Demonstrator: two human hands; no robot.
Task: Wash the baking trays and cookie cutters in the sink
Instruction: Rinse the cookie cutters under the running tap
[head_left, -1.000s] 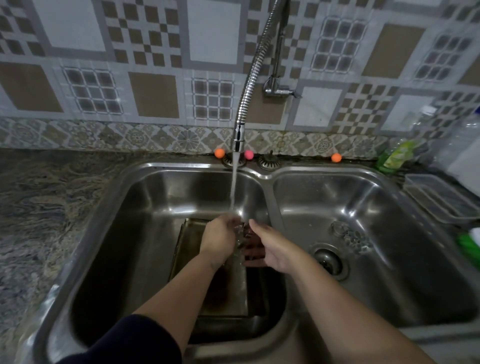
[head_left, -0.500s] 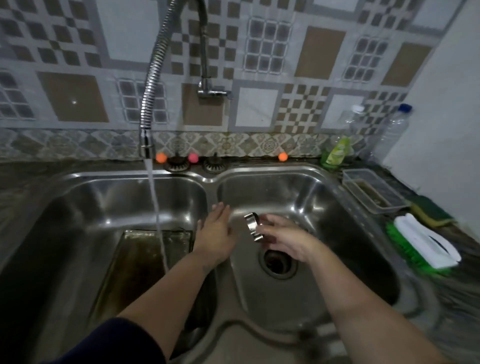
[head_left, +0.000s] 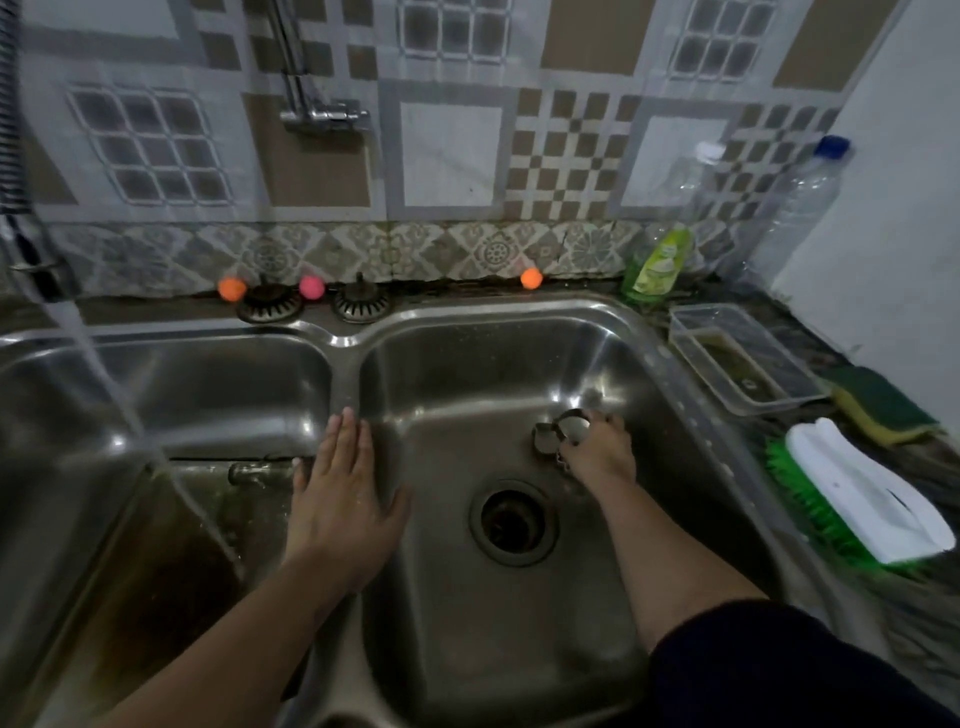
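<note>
The faucet hose (head_left: 11, 130) runs off the left and top edges, its spout smeared by blur. The right hand (head_left: 602, 449) covers much of the cookie cutters (head_left: 563, 432), so their shapes cannot be told. The baking tray (head_left: 171, 545) in the left basin lies dim, its near end lost behind the left forearm.

Metal cookie cutters (head_left: 561, 434) in right basin (head_left: 467, 374)

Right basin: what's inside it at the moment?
Inside the right basin are the open drain and the right hand gripping metal cookie cutters near the far right corner. What lies under that hand is hidden. No tray shows there.
</note>
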